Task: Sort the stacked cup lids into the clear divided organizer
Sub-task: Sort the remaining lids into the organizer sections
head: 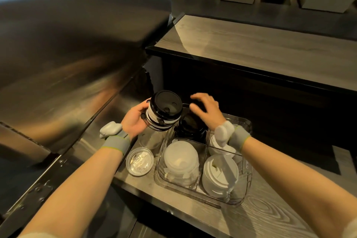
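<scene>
My left hand (135, 120) grips a stack of black and white cup lids (164, 111), tilted and held above the left end of the clear divided organizer (245, 189). My right hand (206, 109) hovers with spread, loosely bent fingers over the organizer's far left compartment, where black lids (190, 127) lie. It holds nothing. Translucent lids (181, 157) fill the near left compartment, white lids (220, 174) the near right one. More white lids (216, 143) sit in the far right compartment, partly hidden by my right wrist.
A stack of clear lids (139, 161) stands on the wooden counter (270, 216) left of the organizer. A steel surface (67, 54) rises on the left. A raised wooden ledge (251, 48) runs behind the organizer.
</scene>
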`<state>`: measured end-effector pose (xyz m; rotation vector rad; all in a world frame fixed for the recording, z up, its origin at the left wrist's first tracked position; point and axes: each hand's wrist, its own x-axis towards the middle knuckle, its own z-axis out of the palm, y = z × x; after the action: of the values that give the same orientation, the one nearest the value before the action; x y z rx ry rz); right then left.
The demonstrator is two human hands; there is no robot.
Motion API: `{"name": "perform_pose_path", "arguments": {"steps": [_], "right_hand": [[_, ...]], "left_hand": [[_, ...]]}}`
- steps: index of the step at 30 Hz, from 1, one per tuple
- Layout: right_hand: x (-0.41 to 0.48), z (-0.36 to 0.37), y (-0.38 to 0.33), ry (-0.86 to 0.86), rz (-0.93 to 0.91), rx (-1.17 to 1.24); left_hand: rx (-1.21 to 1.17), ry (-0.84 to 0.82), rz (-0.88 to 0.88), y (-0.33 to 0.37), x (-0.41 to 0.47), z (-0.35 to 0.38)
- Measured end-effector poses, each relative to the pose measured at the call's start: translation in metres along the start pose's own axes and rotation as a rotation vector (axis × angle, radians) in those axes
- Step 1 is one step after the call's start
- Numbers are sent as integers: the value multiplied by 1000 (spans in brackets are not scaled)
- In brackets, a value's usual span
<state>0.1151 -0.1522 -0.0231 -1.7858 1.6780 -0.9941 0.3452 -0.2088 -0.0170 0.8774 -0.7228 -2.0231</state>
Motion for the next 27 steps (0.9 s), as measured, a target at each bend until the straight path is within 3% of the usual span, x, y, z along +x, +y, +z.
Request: {"name": "perform_pose_path", "arguments": {"steps": [1,3,6,8,14,20,27], "right_hand": [[3,-2,-11,18,8,136],[7,-3,-33,-104,-38,218],[10,3,-50,-290,-163,18],[10,4,-51,-244,-195,-50],[9,-13,-43,100,-71,108],[-3,4,-10,-21,201,-263],[-5,29,1,-125,205,-576]], "left_hand": [[27,-7,-9,1,0,2],[89,-5,-26,0,1,8],[133,19,-52,0,4,15],[141,16,-64,0,4,17],[16,73,-24,1,5,4],[-144,191,49,7,7,-10],[-110,148,28,3,7,-3]]}}
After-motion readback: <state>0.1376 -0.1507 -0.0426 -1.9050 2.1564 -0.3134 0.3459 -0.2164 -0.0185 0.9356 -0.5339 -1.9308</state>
